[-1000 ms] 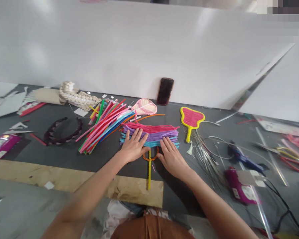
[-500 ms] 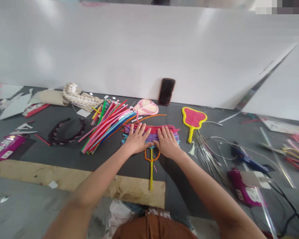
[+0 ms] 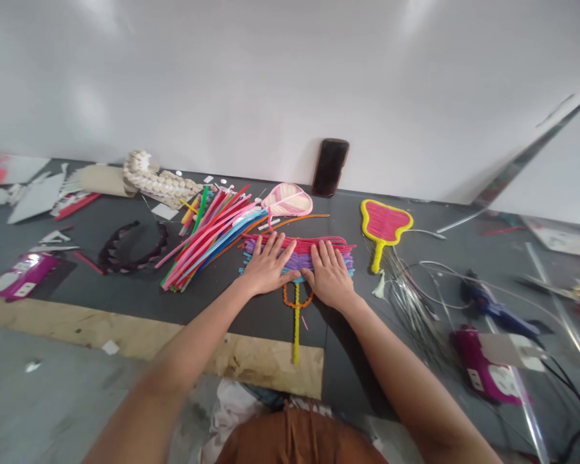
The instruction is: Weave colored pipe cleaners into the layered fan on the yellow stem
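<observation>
Rows of red, purple and blue pipe cleaners [image 3: 299, 259] lie side by side on the dark table. My left hand [image 3: 269, 263] rests flat on their left part, fingers spread. On the right part lies my right hand [image 3: 329, 274], also flat with its fingers stretched out. The two thumbs nearly meet between them. Below the rows, a yellow twisted stem [image 3: 296, 328] points toward me, with an orange loop [image 3: 288, 301] across its upper end. Part of the pipe cleaner piece is hidden under my palms.
Left of my hands lies a bundle of loose pipe cleaners [image 3: 212, 241], near a dark headband [image 3: 133, 258]. A phone [image 3: 330, 167] leans on the white board behind. To the right are a pink-and-yellow fan [image 3: 386, 222], thin wires [image 3: 408, 303], a glue gun [image 3: 493, 309] and a magenta box [image 3: 488, 367].
The camera view has tilted down and shifted slightly, so everything sits a little differently in the picture. Both hands stay flat on the pipe cleaners.
</observation>
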`<state>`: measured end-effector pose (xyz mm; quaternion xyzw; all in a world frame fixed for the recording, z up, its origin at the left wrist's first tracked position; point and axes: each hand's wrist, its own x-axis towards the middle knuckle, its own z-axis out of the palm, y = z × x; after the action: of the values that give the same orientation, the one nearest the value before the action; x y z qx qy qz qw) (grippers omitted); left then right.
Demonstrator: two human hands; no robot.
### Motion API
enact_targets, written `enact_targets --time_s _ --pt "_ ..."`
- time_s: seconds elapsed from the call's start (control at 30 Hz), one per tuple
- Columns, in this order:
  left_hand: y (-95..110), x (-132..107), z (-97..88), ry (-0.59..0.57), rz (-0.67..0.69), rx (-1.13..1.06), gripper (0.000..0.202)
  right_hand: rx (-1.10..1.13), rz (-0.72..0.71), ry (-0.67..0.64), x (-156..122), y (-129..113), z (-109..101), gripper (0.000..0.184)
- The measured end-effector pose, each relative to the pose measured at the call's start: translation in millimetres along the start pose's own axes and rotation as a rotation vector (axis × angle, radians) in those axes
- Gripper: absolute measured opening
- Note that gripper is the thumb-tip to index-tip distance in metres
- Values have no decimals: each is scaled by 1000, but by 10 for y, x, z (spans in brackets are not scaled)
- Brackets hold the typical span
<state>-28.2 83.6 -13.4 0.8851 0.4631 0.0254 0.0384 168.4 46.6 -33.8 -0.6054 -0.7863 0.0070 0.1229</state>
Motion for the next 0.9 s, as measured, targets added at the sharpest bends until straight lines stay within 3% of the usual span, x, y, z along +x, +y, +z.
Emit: enact_targets --time_s 0.17,0.37,0.57,0.77,0.9 --pt "298 -242 -240 202 19 35 50 91 11 39 9 10 -12 60" --pt "794 -408 -342 181 -11 88 20 407 -35 329 32 84 -166 46" --pt "772 -141 -372 78 -66 165 27 625 -36 606 52 221 -462 38" --pt "759 72 -318 -20 -35 138 15 771 40 715 122 331 -739 35" --pt "705 103 -438 -16 -74 62 15 876 38 815 179 404 -1002 32"
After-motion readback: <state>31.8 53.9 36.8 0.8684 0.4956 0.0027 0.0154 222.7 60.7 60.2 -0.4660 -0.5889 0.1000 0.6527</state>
